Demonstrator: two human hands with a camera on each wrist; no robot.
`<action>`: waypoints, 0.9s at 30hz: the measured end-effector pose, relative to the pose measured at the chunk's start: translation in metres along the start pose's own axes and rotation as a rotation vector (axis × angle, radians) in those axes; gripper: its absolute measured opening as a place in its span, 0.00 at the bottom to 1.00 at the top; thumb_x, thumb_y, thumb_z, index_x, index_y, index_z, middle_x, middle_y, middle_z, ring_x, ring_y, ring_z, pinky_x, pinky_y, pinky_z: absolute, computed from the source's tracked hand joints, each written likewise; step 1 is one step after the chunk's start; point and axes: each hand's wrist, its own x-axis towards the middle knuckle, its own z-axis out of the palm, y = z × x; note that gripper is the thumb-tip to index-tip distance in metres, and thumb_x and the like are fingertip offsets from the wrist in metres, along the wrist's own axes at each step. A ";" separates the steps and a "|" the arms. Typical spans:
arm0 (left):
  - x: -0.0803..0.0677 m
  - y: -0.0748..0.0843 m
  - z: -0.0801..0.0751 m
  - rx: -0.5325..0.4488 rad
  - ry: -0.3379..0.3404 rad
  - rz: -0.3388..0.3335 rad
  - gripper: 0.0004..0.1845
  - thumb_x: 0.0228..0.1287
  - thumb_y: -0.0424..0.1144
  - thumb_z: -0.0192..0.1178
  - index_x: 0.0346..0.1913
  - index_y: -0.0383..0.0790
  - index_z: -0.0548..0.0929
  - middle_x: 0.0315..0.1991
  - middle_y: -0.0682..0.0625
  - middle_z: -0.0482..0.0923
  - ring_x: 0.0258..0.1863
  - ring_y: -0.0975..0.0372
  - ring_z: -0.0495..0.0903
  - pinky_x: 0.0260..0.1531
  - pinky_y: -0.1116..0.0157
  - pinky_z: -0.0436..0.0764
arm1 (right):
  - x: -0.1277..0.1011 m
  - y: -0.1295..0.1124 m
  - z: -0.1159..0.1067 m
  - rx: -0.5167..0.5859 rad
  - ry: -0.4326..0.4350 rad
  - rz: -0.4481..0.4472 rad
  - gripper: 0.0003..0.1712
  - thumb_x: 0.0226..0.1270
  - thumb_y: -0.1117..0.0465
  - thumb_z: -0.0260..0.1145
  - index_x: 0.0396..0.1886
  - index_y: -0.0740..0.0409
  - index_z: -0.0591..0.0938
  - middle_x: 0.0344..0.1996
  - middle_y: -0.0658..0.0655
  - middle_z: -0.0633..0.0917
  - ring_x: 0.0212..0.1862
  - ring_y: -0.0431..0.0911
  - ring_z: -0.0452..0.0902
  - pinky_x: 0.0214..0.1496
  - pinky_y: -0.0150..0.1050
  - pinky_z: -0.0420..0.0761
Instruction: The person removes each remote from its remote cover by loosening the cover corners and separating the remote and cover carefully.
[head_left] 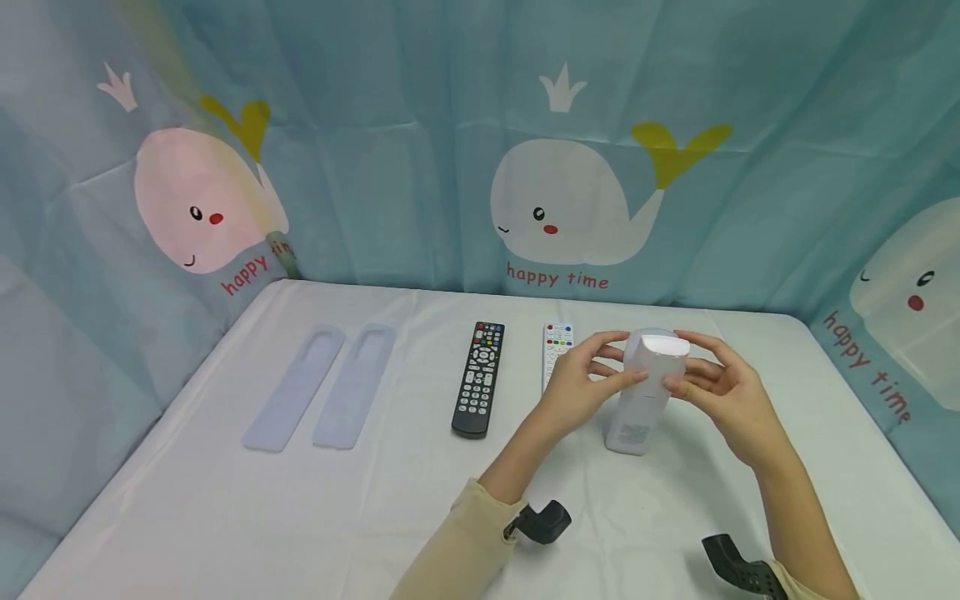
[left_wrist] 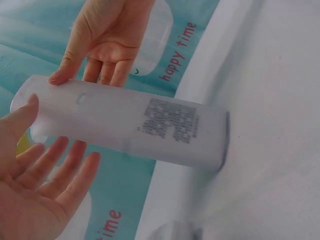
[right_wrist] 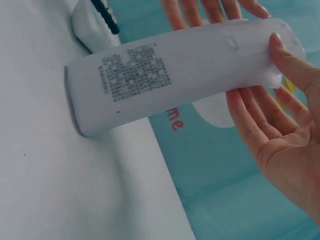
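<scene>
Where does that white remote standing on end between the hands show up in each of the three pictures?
Head: white remote right of centre, upright on the table.
Left wrist: white remote lies across the middle.
Right wrist: white remote slants across the top.
Shared landmark: its printed label.

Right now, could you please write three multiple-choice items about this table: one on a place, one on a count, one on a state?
1. Where does the black remote lie?
A. left of the white remote
B. right of the white remote
C. on a sleeve

2. How many empty sleeves lie flat at the left?
A. one
B. two
C. four

3. How is the covered remote standing?
A. flat on the table
B. lifted in the air
C. on end on the table, steadied at the top

Answers: 1 A, it lies left of the white remote. 2 B, two lie side by side. 3 C, its lower end rests on the table while the left hand and right hand hold its top.
</scene>
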 end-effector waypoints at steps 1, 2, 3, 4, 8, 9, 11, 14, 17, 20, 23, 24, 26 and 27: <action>-0.001 -0.001 0.000 -0.004 -0.006 -0.001 0.29 0.70 0.43 0.73 0.72 0.48 0.78 0.57 0.50 0.86 0.45 0.69 0.84 0.46 0.70 0.84 | -0.001 0.001 0.000 0.000 -0.001 0.000 0.36 0.71 0.78 0.66 0.74 0.50 0.73 0.49 0.42 0.90 0.48 0.36 0.87 0.50 0.25 0.85; -0.001 -0.003 0.001 -0.005 -0.011 -0.002 0.29 0.69 0.42 0.73 0.71 0.47 0.79 0.56 0.50 0.86 0.45 0.69 0.84 0.46 0.71 0.84 | -0.001 0.001 0.000 0.001 -0.001 -0.001 0.36 0.71 0.78 0.67 0.74 0.50 0.72 0.49 0.41 0.90 0.48 0.36 0.87 0.51 0.25 0.85; -0.001 -0.004 0.002 -0.004 -0.016 0.000 0.28 0.68 0.41 0.74 0.69 0.45 0.80 0.55 0.50 0.86 0.45 0.70 0.84 0.46 0.71 0.84 | -0.002 0.002 0.000 0.003 0.000 0.000 0.37 0.71 0.79 0.67 0.74 0.50 0.72 0.49 0.41 0.90 0.48 0.36 0.87 0.51 0.25 0.84; -0.002 -0.006 0.002 0.000 -0.021 0.001 0.27 0.67 0.41 0.74 0.67 0.44 0.82 0.55 0.51 0.86 0.45 0.70 0.84 0.45 0.72 0.84 | -0.002 0.003 0.000 0.005 0.001 0.003 0.37 0.70 0.79 0.67 0.73 0.49 0.72 0.49 0.41 0.90 0.48 0.35 0.87 0.51 0.24 0.84; -0.001 -0.011 0.005 0.035 -0.036 0.017 0.22 0.65 0.38 0.76 0.60 0.39 0.85 0.53 0.49 0.87 0.45 0.69 0.85 0.44 0.73 0.84 | -0.005 0.005 0.000 0.000 0.000 0.037 0.36 0.70 0.78 0.68 0.69 0.44 0.73 0.47 0.40 0.90 0.47 0.35 0.86 0.52 0.23 0.83; -0.001 -0.012 0.006 0.043 -0.040 0.017 0.21 0.65 0.37 0.76 0.59 0.38 0.86 0.52 0.49 0.87 0.45 0.69 0.85 0.44 0.73 0.84 | -0.005 0.005 0.000 -0.017 0.002 0.047 0.35 0.70 0.78 0.68 0.68 0.43 0.74 0.46 0.39 0.90 0.47 0.34 0.86 0.51 0.23 0.82; -0.001 -0.014 0.007 0.062 -0.047 0.014 0.20 0.64 0.37 0.76 0.58 0.37 0.86 0.51 0.49 0.88 0.45 0.69 0.85 0.45 0.73 0.84 | -0.006 0.007 0.000 -0.071 0.005 0.059 0.32 0.70 0.76 0.69 0.66 0.44 0.77 0.46 0.38 0.89 0.48 0.32 0.85 0.51 0.22 0.82; -0.001 -0.017 0.008 0.077 -0.051 0.009 0.19 0.64 0.37 0.76 0.56 0.37 0.87 0.50 0.48 0.89 0.44 0.69 0.85 0.45 0.73 0.83 | -0.008 0.008 0.000 -0.159 0.015 0.068 0.26 0.69 0.75 0.71 0.61 0.48 0.81 0.47 0.35 0.88 0.49 0.31 0.84 0.50 0.22 0.82; -0.002 -0.019 0.009 0.088 -0.043 0.012 0.18 0.64 0.37 0.76 0.55 0.36 0.88 0.48 0.49 0.89 0.43 0.70 0.85 0.46 0.73 0.83 | -0.008 0.010 0.000 -0.210 0.020 0.073 0.21 0.69 0.73 0.72 0.57 0.52 0.84 0.46 0.34 0.87 0.49 0.30 0.83 0.49 0.23 0.83; -0.002 -0.020 0.010 0.094 -0.035 0.024 0.17 0.64 0.37 0.77 0.53 0.36 0.89 0.47 0.49 0.90 0.42 0.71 0.85 0.46 0.74 0.82 | -0.009 0.013 0.000 -0.204 0.018 0.084 0.20 0.68 0.73 0.73 0.54 0.51 0.86 0.45 0.35 0.87 0.48 0.31 0.83 0.48 0.24 0.83; -0.003 -0.020 0.009 0.103 -0.030 0.036 0.17 0.63 0.38 0.77 0.53 0.36 0.89 0.46 0.49 0.90 0.41 0.72 0.85 0.47 0.73 0.82 | -0.010 0.017 0.000 -0.167 0.000 0.087 0.20 0.68 0.74 0.72 0.53 0.49 0.86 0.45 0.37 0.88 0.48 0.32 0.84 0.48 0.25 0.84; -0.003 -0.020 0.009 0.105 -0.028 0.038 0.17 0.63 0.37 0.77 0.53 0.36 0.89 0.45 0.49 0.91 0.41 0.72 0.85 0.48 0.73 0.82 | -0.011 0.017 0.001 -0.156 -0.007 0.087 0.20 0.68 0.75 0.72 0.53 0.50 0.86 0.45 0.38 0.88 0.48 0.32 0.84 0.48 0.25 0.84; -0.003 -0.020 0.008 0.111 -0.026 0.043 0.17 0.62 0.37 0.77 0.52 0.36 0.89 0.44 0.49 0.91 0.40 0.72 0.85 0.50 0.70 0.83 | -0.011 0.019 0.001 -0.146 -0.018 0.080 0.19 0.69 0.75 0.71 0.52 0.50 0.86 0.45 0.39 0.88 0.47 0.33 0.85 0.48 0.25 0.84; -0.003 -0.020 0.008 0.112 -0.025 0.044 0.17 0.62 0.37 0.77 0.52 0.36 0.89 0.43 0.49 0.91 0.40 0.72 0.85 0.51 0.69 0.83 | -0.011 0.020 0.001 -0.142 -0.021 0.076 0.19 0.69 0.75 0.71 0.52 0.51 0.86 0.45 0.39 0.88 0.47 0.33 0.85 0.48 0.25 0.84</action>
